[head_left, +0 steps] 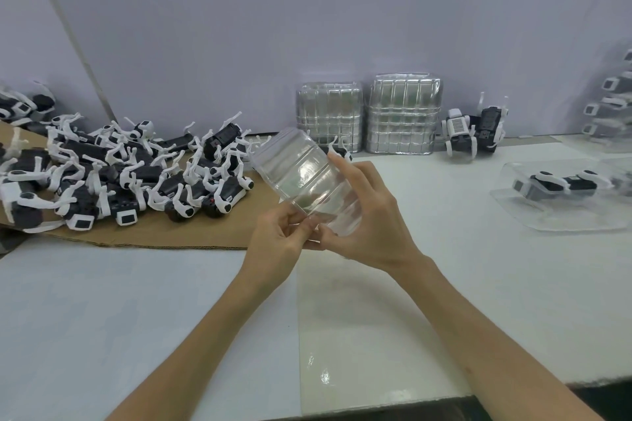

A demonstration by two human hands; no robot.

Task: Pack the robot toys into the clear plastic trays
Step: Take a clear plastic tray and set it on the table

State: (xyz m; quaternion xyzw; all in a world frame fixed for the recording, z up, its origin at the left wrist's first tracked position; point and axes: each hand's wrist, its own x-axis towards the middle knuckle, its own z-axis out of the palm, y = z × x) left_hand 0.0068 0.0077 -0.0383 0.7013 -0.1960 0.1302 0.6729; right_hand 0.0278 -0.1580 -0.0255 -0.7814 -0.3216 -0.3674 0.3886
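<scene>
A clear ribbed plastic tray (pixel 307 181) is held tilted above the white tabletop (pixel 478 284). The left grip (pixel 277 239) pinches its near edge and the right grip (pixel 372 219) wraps its side. Black-and-white robot toys (pixel 119 174) lie heaped on a brown cardboard sheet (pixel 205 232) at left.

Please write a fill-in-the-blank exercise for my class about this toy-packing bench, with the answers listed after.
The left hand and right hand hold a clear tray with ____ toy inside.
The pile of robot toys lies on brown ____.
Two stacks of trays stand before the ____.
The tray lying at the right holds ____ toy.
Answers: no; cardboard; wall; one.
</scene>
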